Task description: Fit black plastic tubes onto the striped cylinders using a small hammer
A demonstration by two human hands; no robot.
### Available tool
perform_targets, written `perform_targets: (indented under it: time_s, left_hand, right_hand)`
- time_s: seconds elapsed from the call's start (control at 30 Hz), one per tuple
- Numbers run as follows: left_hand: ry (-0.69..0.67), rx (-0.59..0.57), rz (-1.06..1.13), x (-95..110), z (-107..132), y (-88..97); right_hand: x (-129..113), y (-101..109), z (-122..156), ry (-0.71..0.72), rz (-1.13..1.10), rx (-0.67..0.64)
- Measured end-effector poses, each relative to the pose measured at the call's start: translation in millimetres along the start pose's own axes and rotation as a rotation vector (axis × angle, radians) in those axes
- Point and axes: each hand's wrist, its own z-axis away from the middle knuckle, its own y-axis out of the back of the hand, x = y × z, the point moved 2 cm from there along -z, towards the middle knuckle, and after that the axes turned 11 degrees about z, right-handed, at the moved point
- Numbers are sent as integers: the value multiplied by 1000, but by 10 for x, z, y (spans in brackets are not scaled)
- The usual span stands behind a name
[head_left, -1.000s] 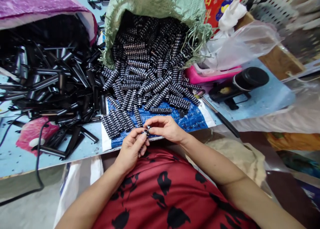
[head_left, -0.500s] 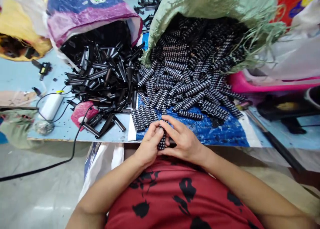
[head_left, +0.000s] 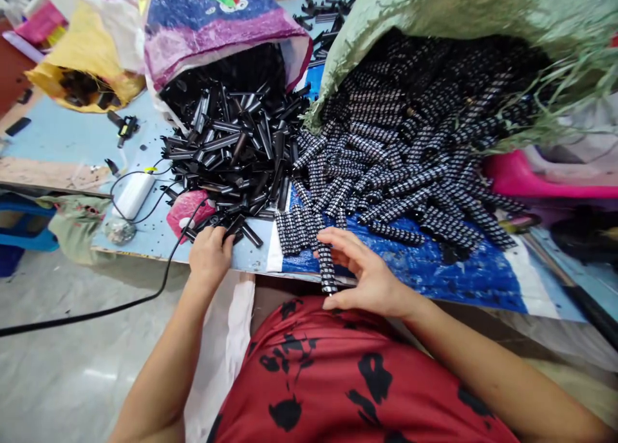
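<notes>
My right hand [head_left: 364, 272] holds a black cylinder studded with rows of small pale squares [head_left: 327, 266] between thumb and fingers, upright at the table edge. To the left, my left hand [head_left: 210, 253] has its fingers closed on a slim black plastic piece [head_left: 235, 225] at the front of a heap of smooth black plastic pieces [head_left: 217, 147]; its fingertips are partly hidden. Several studded cylinders lie side by side in a short row [head_left: 294, 230] just beyond my right hand. A large heap of studded cylinders [head_left: 376, 163] spreads behind them.
A green woven sack [head_left: 434, 5] opens over the studded heap; a blue and purple sack [head_left: 217, 28] opens over the smooth pieces. On the left are a white power bank [head_left: 135, 195] with cable, a pink pad [head_left: 188, 211] and a yellow sack [head_left: 91, 60]. A pink tray [head_left: 550, 176] stands right.
My left hand has left the studded cylinder and moved left to the smooth black pieces. My right hand keeps the cylinder, now more in sight. The view has shifted left.
</notes>
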Motion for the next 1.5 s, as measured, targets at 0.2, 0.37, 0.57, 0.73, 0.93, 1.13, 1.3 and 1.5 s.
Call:
perform_targets:
  time_s: [0.2, 0.37, 0.57, 0.73, 0.93, 1.13, 1.3, 1.5]
  left_hand:
    - [-37, 367, 323, 141, 73, 146]
    - [297, 6, 893, 220, 349, 56]
    - [338, 174, 951, 205, -38, -115]
    - [331, 293, 1114, 652, 79, 67]
    - [479, 51, 1794, 1046, 239, 242]
    - [598, 23, 2047, 1061, 327, 324]
    - [554, -340, 1862, 1415, 540, -7]
    - [662, -269, 1833, 1465, 591, -47]
  right_hand:
    - [-68, 38, -62, 36, 89, 83]
    - [-86, 49, -31, 51, 159, 77]
    - [-54, 44, -115, 76, 55, 117]
    - [-174, 143, -145, 158, 201, 205]
    - [-163, 46, -64, 237, 367, 92]
    - [-184, 53, -91, 307, 455, 131]
    - [-259, -68, -161, 513, 555, 137]
    - [-253, -17, -124, 545, 709, 133]
